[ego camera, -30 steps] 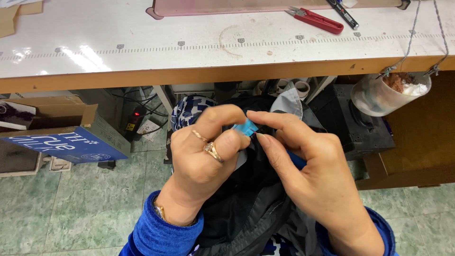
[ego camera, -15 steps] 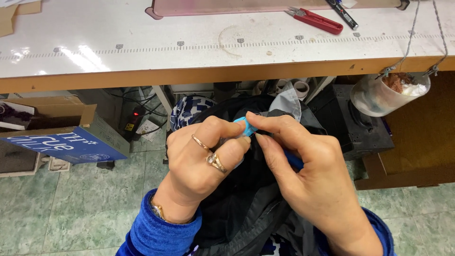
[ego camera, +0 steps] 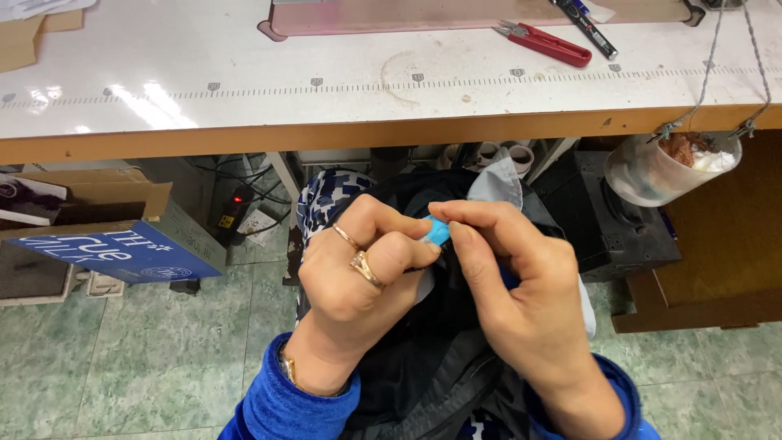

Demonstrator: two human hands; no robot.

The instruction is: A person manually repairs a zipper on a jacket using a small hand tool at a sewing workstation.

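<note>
head view: the left hand (ego camera: 358, 281) and right hand (ego camera: 521, 293) meet below the front edge of the white worktable (ego camera: 326, 98), over a dark garment (ego camera: 423, 358) bunched in the person's lap. both hands are closed in a pinch on a small light-blue piece (ego camera: 437, 231), which sits between their fingertips just under the table edge (what it is exactly, i cannot tell). the left hand wears two rings, and both wrists end in blue sleeves. a patterned blue-and-white fabric (ego camera: 326, 200) and a grey flap (ego camera: 498, 181) poke out behind the garment, nearer the table. on the table, toward its far right, lie red snips (ego camera: 546, 45) and a dark pen (ego camera: 588, 28). a clear cup (ego camera: 668, 167) hangs from the table's right front edge; a cardboard box (ego camera: 106, 232) stands on the floor under its left end.
</note>
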